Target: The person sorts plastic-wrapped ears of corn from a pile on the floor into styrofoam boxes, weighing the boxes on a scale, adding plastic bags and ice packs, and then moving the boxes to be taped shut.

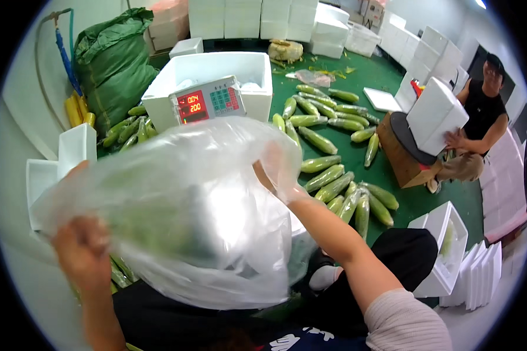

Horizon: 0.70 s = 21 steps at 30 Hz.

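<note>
A large clear plastic bag (193, 206) spreads across the middle of the picture, blurred by motion. My left hand (83, 241) grips its edge at the left. My right hand (274, 164) is inside or behind the bag near its right end; the film blurs its fingers, and I cannot tell how they are placed. Just beyond the bag, a digital scale display (215, 102) with lit red figures leans at the front of an open white foam box (206, 66). Green film-wrapped vegetables, resembling zucchini (318, 140), lie on the floor to the right.
A co-worker (483, 105) sits at the right, holding a white foam box (437, 116) over a round black top on a wooden box (399, 153). A green woven sack (114, 66) stands at the left. Another foam box (443, 254) and stacked foam lids (476, 276) are at the lower right.
</note>
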Tool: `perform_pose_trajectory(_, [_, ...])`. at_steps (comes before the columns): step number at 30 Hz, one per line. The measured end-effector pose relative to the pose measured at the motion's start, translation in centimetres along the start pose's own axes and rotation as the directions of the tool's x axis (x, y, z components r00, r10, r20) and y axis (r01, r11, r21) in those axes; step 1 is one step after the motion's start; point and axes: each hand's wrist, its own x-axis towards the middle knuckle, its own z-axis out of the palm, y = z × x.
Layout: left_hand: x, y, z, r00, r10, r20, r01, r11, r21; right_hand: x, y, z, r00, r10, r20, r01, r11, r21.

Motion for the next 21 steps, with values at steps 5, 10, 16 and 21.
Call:
perform_pose_trajectory(5, [4.4,-10.7,-4.1,0.918,-0.396,-0.018,0.368,0.834,0.411,-4.0,-1.8,4.6,0.74,0.156,0.655,0.343,0.75,-0.566])
perform_pose_trajectory(10, [7.6,-20.3,-4.2,0.82,-0.567,-0.073,0.561,0.774,0.294,-3.5,-5.4,-4.1,0.727,0.0,0.686,0.315,0.889,-0.333])
perform_pose_trajectory(16, [16.9,-30.9,-3.7,0.882,-0.417,-0.22,0.464,0.848,0.257,6.1,4.8,-4.8,0.957,0.058,0.285,-0.054,0.998,-0.024])
perform_pose_trajectory(21, [17.2,-47.1,-10.0,0.888,-0.386,-0.251,0.428,0.49,0.759,9.9,14.3,2.4,0.677,0.587,0.444,-0.69,0.717,0.104])
